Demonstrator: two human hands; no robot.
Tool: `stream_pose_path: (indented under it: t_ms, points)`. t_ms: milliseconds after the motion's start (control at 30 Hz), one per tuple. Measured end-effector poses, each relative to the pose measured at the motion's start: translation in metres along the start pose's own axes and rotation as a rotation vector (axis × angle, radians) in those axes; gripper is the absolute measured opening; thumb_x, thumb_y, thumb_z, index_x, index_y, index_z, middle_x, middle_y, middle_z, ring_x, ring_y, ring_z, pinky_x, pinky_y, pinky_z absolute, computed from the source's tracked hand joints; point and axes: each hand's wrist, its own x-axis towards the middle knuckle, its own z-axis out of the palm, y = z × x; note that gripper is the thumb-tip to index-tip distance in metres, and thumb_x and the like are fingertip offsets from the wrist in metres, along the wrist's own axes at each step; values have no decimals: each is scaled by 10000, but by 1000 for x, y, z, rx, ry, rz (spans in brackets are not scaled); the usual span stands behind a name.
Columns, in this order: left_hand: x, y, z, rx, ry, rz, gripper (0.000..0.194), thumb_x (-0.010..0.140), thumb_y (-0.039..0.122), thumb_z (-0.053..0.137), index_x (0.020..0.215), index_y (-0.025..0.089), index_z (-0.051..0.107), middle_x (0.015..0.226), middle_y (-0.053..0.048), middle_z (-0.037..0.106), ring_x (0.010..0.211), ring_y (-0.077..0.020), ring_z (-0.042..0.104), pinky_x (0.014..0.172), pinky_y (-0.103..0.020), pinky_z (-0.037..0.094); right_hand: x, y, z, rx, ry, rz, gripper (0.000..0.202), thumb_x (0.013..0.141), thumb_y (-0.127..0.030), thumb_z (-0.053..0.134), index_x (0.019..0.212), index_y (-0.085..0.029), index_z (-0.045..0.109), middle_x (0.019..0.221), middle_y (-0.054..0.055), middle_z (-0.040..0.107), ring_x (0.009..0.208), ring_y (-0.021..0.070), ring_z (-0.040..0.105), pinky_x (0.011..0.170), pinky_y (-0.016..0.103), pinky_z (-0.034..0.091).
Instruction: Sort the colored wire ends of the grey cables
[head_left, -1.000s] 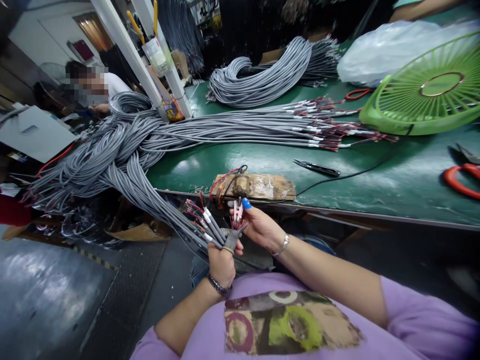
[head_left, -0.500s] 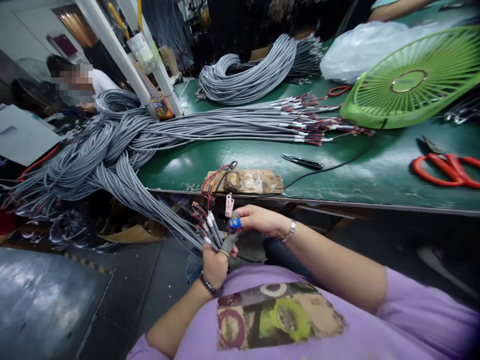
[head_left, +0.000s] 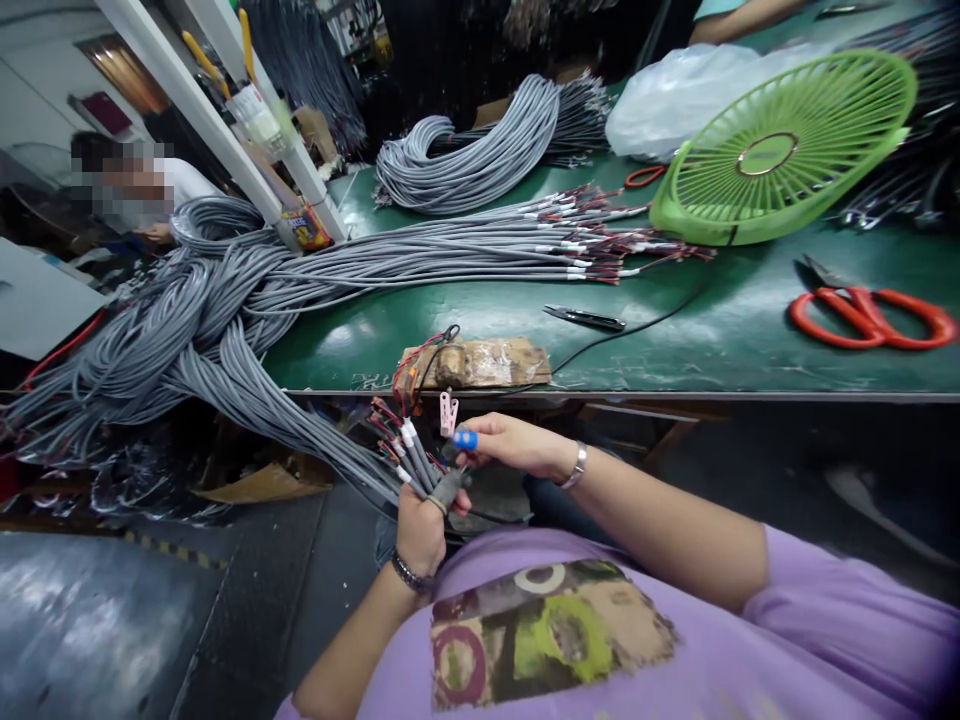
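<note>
My left hand [head_left: 421,525] is closed around a bundle of grey cables [head_left: 409,462], whose stripped ends show white sleeves and thin coloured wires. A grey cover wraps its thumb. Just to the right, my right hand [head_left: 504,443] pinches close to the cable ends, with blue tape on a finger; what lies between its fingertips is too small to make out. Right above the fingertips hangs a pink clip [head_left: 448,412] at the bench edge, below a wooden block [head_left: 502,362] with red and black wires attached.
Long grey cables [head_left: 420,245] lie across the green bench [head_left: 375,345]. Small black snips [head_left: 585,318], red-handled scissors [head_left: 862,315], a green fan [head_left: 787,150] and a plastic bag [head_left: 690,100] are on it. A person [head_left: 172,185] sits at the far left; another's arm shows at top right.
The view has shifted, so the bench items appear a little further left. My right fingers have moved slightly near the cable ends; my left hand keeps its hold on the bundle.
</note>
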Motion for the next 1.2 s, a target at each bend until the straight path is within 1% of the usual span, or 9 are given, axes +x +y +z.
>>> stream_pose_path:
  t_ms: [100,167,300,433,600,667,967,1133,1200]
  points:
    - [2,-1,2,-44,87,34,299,701,376,705,531,144,625,462,-4,587,436,-101,522,459,-209,424,-7,9,3,170,-19,43,378,698,-474,738,858,-142,655,782,19,661,602,84,551,588,220,459]
    - [2,-2,2,-39,94,42,315,707,386,701,524,143,623,455,-6,587,434,-103,528,463,-212,433,-12,14,10,216,43,-1,357,662,-414,785,843,-146,632,715,-3,650,566,78,545,561,211,450]
    - [2,-7,0,-10,2,15,315,736,386,690,550,139,632,479,-15,612,451,-112,550,486,-224,460,-12,17,29,277,-5,-110,307,753,-415,706,731,-166,527,523,-3,631,506,133,592,525,247,448]
    - [1,-9,0,27,-67,9,312,744,379,686,555,134,645,484,-22,621,444,-117,553,491,-236,472,-5,15,38,282,-16,-107,342,751,-466,685,720,-187,489,427,-35,576,394,142,547,447,262,431]
    - [4,-6,3,-101,93,47,330,717,393,708,520,140,630,454,-10,596,417,-107,532,462,-224,451,1,9,38,159,93,-116,378,718,-491,709,683,-179,499,437,-27,581,405,118,536,453,236,382]
    - [5,-5,4,-144,140,56,330,710,393,713,517,140,627,453,-8,594,425,-104,535,466,-217,446,1,9,39,179,93,-120,383,724,-493,705,676,-183,485,455,-21,592,429,120,546,467,238,378]
    - [7,0,2,-227,219,45,293,691,381,711,539,147,619,427,6,577,419,-108,537,448,-212,428,1,13,43,278,71,-133,361,726,-435,723,676,-193,459,522,-5,610,509,152,574,544,288,406]
    - [7,2,2,-225,228,51,291,693,384,708,550,148,614,434,10,572,423,-104,536,450,-208,425,1,19,36,198,209,-115,359,648,-419,786,638,-163,535,543,-27,562,517,101,483,534,253,341]
    - [7,5,1,-223,233,41,305,683,392,716,538,148,606,429,12,564,414,-97,523,440,-203,417,1,24,30,202,219,-88,373,629,-434,798,619,-152,553,538,-37,529,512,80,431,534,242,334]
